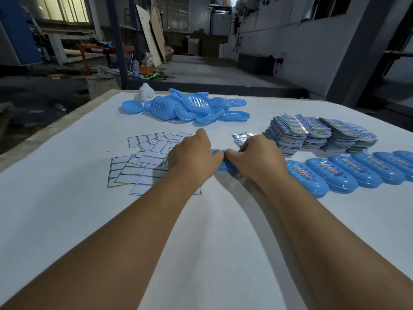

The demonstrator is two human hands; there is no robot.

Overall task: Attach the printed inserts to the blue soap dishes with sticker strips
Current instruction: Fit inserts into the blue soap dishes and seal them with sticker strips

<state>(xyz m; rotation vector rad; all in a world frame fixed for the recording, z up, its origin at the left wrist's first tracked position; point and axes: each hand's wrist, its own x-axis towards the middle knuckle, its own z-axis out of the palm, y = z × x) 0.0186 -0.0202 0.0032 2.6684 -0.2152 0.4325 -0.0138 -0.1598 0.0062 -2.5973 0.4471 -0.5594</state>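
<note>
Both hands on one soap dish, mid-tabletop; fingers hidden from view.

Left hand (193,156) and right hand (253,156) grip opposite ends of a blue soap dish (223,163) near the middle of the tabletop (201,242). Its long axis runs left-right between them, both hands equally near. Fingers curl over the far side; whether they pinch a strip cannot be told. Sticker strips (143,159) lie scattered just left of the left hand. Finished dishes (348,173) line up toward the right edge. Beyond them, stacked printed inserts (319,135); loose dishes (192,107) piled near the far edge. Judgement: insert being pressed on.
</note>
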